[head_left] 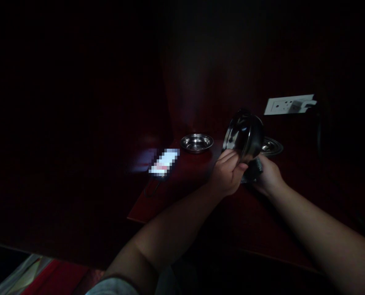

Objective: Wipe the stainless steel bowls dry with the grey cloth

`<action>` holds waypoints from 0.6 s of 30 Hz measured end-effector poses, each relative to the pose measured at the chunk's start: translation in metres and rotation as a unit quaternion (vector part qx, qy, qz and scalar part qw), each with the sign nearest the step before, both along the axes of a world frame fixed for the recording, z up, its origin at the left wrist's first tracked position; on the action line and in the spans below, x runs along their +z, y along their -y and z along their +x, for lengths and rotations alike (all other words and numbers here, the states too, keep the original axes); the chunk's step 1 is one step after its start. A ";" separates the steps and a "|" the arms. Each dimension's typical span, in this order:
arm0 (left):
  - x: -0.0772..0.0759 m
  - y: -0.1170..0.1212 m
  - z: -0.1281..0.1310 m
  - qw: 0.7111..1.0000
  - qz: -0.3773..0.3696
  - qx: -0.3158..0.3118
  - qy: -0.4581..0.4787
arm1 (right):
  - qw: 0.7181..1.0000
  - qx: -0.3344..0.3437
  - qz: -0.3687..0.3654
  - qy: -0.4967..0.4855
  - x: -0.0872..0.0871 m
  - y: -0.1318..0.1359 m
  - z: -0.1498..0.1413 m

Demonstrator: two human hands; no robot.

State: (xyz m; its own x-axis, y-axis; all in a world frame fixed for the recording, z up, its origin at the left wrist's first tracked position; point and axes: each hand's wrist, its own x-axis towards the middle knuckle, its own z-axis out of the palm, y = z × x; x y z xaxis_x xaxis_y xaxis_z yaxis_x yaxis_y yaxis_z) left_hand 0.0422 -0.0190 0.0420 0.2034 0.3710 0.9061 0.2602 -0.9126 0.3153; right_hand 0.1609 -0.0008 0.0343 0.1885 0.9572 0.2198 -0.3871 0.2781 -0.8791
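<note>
A shiny steel bowl [243, 133] is tilted on its side above the red table. My left hand [228, 173] grips its near rim, with the thumb and fingers closed round it. Close behind the bowl's lower right side is my right hand [270, 174], its fingers mostly hidden. A dark, crumpled piece that looks like cloth [252, 173] hangs between this hand and the bowl. One shallow steel bowl [197, 143] lies upright farther back to the left. Another steel dish [272, 146] sits behind my right hand, partly covered by the raised bowl.
A lit phone [164, 163], its screen blurred, leans on a stand at the table's [151, 205] left side. On the back wall is a white socket panel [288, 105] with a plug and a hanging cord. Red and pale fabric shows at lower left. The surroundings are very dark.
</note>
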 end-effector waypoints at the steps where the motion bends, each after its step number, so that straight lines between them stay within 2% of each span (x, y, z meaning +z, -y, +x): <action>1: 0.000 -0.001 0.000 1.000 -0.007 0.002 -0.003 | 1.000 0.001 -0.013 -0.009 0.000 0.001 -0.002; 4: -0.001 -0.002 -0.001 1.000 -0.027 -0.007 -0.012 | 0.999 0.006 -0.032 -0.025 0.001 0.004 -0.004; 7: -0.001 -0.001 -0.001 0.999 -0.044 -0.013 -0.006 | 1.000 0.024 0.000 -0.014 0.003 0.007 -0.006; 9: -0.002 -0.001 -0.001 0.998 -0.063 -0.009 -0.003 | 1.000 0.013 0.027 0.007 0.003 0.008 -0.006; 13: -0.003 -0.003 -0.001 0.995 -0.102 -0.003 -0.002 | 0.992 -0.017 0.069 0.105 0.000 0.014 -0.006; 18: -0.003 -0.004 0.000 0.992 -0.121 -0.014 0.005 | 0.955 -0.041 0.156 0.249 0.002 0.021 -0.006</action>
State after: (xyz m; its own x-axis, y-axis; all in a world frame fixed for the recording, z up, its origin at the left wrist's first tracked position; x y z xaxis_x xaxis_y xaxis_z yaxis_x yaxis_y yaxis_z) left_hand 0.0418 -0.0146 0.0389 0.2075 0.5732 0.7927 0.2321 -0.8161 0.5293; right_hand 0.1549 -0.0216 0.0365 0.0573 0.8170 0.5737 0.0905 0.5681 -0.8180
